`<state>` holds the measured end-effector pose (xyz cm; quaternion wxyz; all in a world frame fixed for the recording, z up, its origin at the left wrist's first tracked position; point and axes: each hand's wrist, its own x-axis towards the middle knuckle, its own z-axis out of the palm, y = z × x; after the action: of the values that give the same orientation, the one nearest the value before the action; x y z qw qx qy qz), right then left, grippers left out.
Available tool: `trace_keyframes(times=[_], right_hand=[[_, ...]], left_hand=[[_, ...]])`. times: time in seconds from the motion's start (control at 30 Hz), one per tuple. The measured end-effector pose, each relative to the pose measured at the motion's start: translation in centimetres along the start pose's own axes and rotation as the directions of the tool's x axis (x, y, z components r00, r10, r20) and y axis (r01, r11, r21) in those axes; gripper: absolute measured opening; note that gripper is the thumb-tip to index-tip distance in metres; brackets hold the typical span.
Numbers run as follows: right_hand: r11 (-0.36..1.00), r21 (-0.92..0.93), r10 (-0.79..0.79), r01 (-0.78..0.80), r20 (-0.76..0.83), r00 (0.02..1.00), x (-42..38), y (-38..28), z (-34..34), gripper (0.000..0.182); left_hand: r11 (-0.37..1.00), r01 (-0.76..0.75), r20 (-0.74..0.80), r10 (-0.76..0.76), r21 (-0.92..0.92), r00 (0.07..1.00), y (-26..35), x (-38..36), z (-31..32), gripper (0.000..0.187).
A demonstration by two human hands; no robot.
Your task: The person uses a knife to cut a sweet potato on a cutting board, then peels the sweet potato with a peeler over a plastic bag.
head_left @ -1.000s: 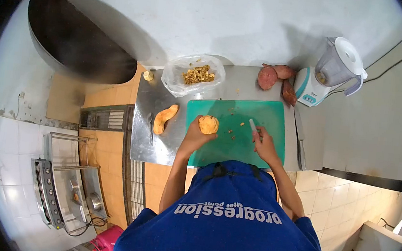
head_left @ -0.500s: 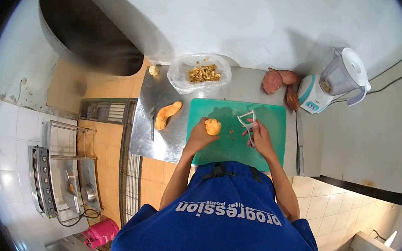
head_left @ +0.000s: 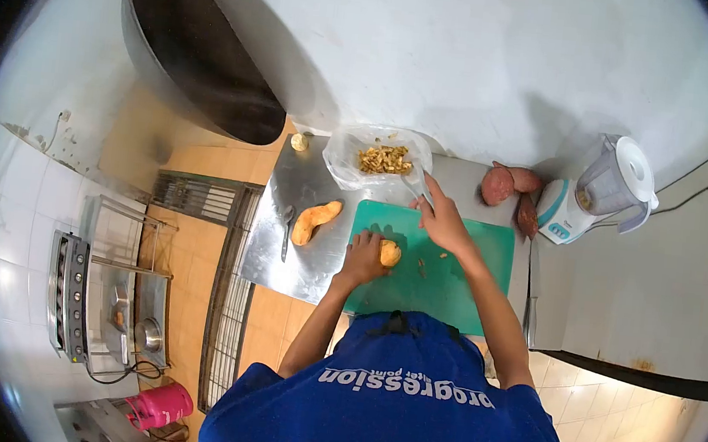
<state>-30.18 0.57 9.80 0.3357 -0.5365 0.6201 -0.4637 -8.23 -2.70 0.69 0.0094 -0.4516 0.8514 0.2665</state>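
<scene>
A peeled, pale orange sweet potato piece [head_left: 390, 253] lies near the left edge of the green cutting board [head_left: 451, 273], at the frame's centre, under the left hand [head_left: 365, 256]. A peeler [head_left: 419, 191], barely visible, sits in the right hand [head_left: 442, 221] at the board's upper edge.

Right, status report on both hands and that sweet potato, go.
Left hand gripping peeled sweet potato on green board. Right hand holds peeler by the peel bag. Nothing in the way.

Single head view, fisheye, high overhead, facing down at counter [head_left: 299, 258].
</scene>
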Motion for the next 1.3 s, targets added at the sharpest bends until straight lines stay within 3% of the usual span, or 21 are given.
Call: trace_keyframes(times=[0.1, 0.17, 0.3, 0.33, 0.37, 0.5, 0.57, 0.63, 0.73, 0.87, 0.9, 0.97, 1.07, 1.17, 1.2, 1.27, 1.3], right_hand=[[0.993, -0.115, 0.034, -0.027, 0.052, 0.998, 4.0, -3.9, -0.3, 0.061], [0.893, -0.446, -0.092, 0.062, -0.046, 0.995, 6.6, -4.6, 0.2, 0.066], [0.853, -0.496, -0.276, 0.159, -0.173, 0.945, 10.7, 3.3, 4.2, 0.071], [0.745, -0.664, -0.085, 0.06, -0.006, 0.996, 11.3, 7.0, 5.2, 0.074], [0.585, -0.811, 0.146, 0.01, 0.117, 0.982, 11.3, 8.9, 6.0, 0.077], [0.642, -0.765, 0.209, -0.048, 0.115, 0.971, 9.8, 5.2, 5.4, 0.084], [0.737, -0.674, 0.113, -0.06, 0.035, 0.993, 9.1, 4.8, 5.3, 0.087], [0.697, -0.714, 0.166, -0.066, 0.072, 0.984, 8.7, 7.6, 5.5, 0.087], [0.678, -0.732, 0.193, -0.07, 0.085, 0.978, 8.6, 7.6, 5.3, 0.087], [0.694, -0.716, 0.151, -0.075, 0.042, 0.988, 8.3, 7.7, 5.8, 0.087], [0.691, -0.718, 0.155, -0.084, 0.034, 0.987, 8.1, 8.5, 5.6, 0.087], [0.675, -0.731, 0.201, -0.1, 0.052, 0.978, 7.7, 8.8, 5.6, 0.081], [0.76, -0.638, 0.16, -0.121, 0.003, 0.987, 6.8, 8.1, 5.0, 0.08], [0.736, -0.662, 0.198, -0.139, 0.014, 0.98, 6.6, 10.0, 4.5, 0.075], [0.736, -0.662, 0.193, -0.14, 0.006, 0.981, 6.5, 10.2, 4.1, 0.075], [0.836, -0.541, 0.05, -0.096, -0.1, 0.994, 5.6, 10.1, 3.7, 0.052], [0.838, -0.537, 0.051, -0.098, -0.102, 0.993, 5.0, 9.5, 3.4, 0.052]], left_hand=[[0.999, -0.037, -0.051, 0.038, 0.012, 0.998, -0.7, -0.5, 0.3, 0.085], [0.998, -0.053, -0.062, 0.05, -0.044, 0.997, -1.5, -0.2, 1.3, 0.084], [0.997, -0.024, -0.045, 0.021, -0.071, 0.999, -1.8, -0.2, 1.9, 0.088], [0.993, -0.026, -0.005, 0.026, -0.113, 1.0, -2.1, -0.1, 1.9, 0.089], [0.994, -0.022, -0.009, 0.022, -0.109, 1.0, -2.2, -0.2, 2.0, 0.089], [0.985, -0.034, -0.059, 0.024, -0.167, 0.998, -2.7, 0.2, 2.8, 0.091], [0.987, -0.02, -0.04, 0.013, -0.162, 0.999, -2.2, -0.3, 2.5, 0.091], [0.991, -0.007, -0.016, 0.005, -0.132, 1.0, -2.0, 0.1, 2.0, 0.089], [0.971, -0.224, -0.02, 0.223, -0.086, 0.975, -2.9, 1.2, 1.1, 0.084], [0.974, -0.215, -0.077, 0.209, -0.076, 0.975, -2.4, 3.0, 0.1, 0.078], [0.969, -0.175, -0.09, 0.161, -0.174, 0.983, -2.4, 3.9, -0.2, 0.076], [0.955, -0.135, -0.091, 0.115, -0.265, 0.989, -2.5, 5.0, -0.4, 0.074], [0.988, -0.144, -0.208, 0.129, -0.062, 0.97, -2.5, 6.8, -0.7, 0.077], [0.992, -0.124, -0.124, 0.12, -0.022, 0.985, -2.4, 7.5, -0.9, 0.073], [0.993, -0.115, -0.075, 0.112, -0.038, 0.991, -2.3, 7.8, -1.4, 0.081], [0.993, -0.111, -0.082, 0.108, -0.03, 0.991, -1.8, 7.3, -3.0, 0.081], [0.994, -0.103, -0.083, 0.1, -0.032, 0.991, -1.3, 6.7, -3.8, 0.08]])
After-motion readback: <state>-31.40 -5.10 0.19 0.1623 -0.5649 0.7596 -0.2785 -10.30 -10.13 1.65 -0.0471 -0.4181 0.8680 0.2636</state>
